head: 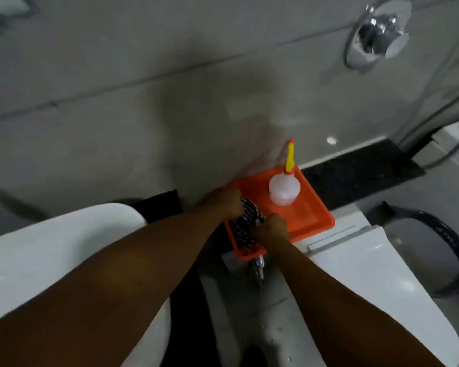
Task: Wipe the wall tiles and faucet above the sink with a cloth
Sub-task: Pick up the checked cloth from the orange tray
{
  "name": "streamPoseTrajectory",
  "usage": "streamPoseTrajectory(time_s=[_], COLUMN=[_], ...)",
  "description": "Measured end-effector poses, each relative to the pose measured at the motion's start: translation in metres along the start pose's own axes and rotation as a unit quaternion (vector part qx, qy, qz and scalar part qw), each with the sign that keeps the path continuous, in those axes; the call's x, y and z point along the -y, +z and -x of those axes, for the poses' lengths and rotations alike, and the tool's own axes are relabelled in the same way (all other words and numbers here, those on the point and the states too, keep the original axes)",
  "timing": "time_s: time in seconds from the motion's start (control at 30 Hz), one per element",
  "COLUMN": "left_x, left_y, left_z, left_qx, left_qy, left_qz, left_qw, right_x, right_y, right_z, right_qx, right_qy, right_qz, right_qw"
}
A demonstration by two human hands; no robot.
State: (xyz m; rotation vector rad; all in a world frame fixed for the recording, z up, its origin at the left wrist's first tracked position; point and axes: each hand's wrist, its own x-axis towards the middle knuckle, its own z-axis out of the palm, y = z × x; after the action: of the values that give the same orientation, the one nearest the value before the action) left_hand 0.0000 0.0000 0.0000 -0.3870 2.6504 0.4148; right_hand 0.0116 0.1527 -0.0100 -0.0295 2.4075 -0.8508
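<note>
Head view, looking down past both bare forearms. Left hand (pixel 227 202) and right hand (pixel 272 229) are both closed around a dark-and-white patterned cloth (pixel 245 223), one at each end, fingers curled in. Cloth lies bunched in the near left part of an orange tray (pixel 313 221), between the two fists. Tray sits against the wall, on a ledge. Standing upright in its far part, apart from the cloth: a clear bottle (pixel 284 190) with a yellow nozzle tipped red.

Grey wall tiles (pixel 117 75) fill the upper frame, dark grout lines running across. Chrome round fitting (pixel 376 35) mounted on the wall at upper right, well apart from the hands. White sink (pixel 37 255) at lower left, partly under the left forearm. Small metal piece (pixel 259 268) pokes out below the tray's near edge; too blurred to tell what it is. White fixture (pixel 368 274) at lower right, beside a dark ring-shaped object (pixel 451 239)
</note>
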Motion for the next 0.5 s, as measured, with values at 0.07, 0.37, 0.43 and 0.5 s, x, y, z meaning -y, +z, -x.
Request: streamPoseTrajectory(time_s=[0.07, 0.37, 0.43, 0.5], left_x=[0.000, 0.001, -0.003, -0.004], left_y=[0.010, 0.042, 0.033, 0.016], left_z=[-0.026, -0.075, -0.075, -0.067], left_qx=[-0.008, 0.068, 0.036, 0.031], left_qy=[-0.048, -0.112, -0.131, -0.153], left_qz=[-0.028, 0.029, 0.085, 0.226], left_qw=[0.998, 0.991, 0.987, 0.962], right_x=[-0.006, -0.035, -0.035, -0.033], right_y=[0.007, 0.024, 0.019, 0.013], right_z=[-0.022, -0.082, -0.087, -0.088], right_qx=[0.013, 0.066, 0.085, 0.082], right_qy=[0.004, 0.029, 0.040, 0.033], right_qz=[0.011, -0.043, -0.076, -0.137], right_qw=[1.000, 0.997, 0.993, 0.987])
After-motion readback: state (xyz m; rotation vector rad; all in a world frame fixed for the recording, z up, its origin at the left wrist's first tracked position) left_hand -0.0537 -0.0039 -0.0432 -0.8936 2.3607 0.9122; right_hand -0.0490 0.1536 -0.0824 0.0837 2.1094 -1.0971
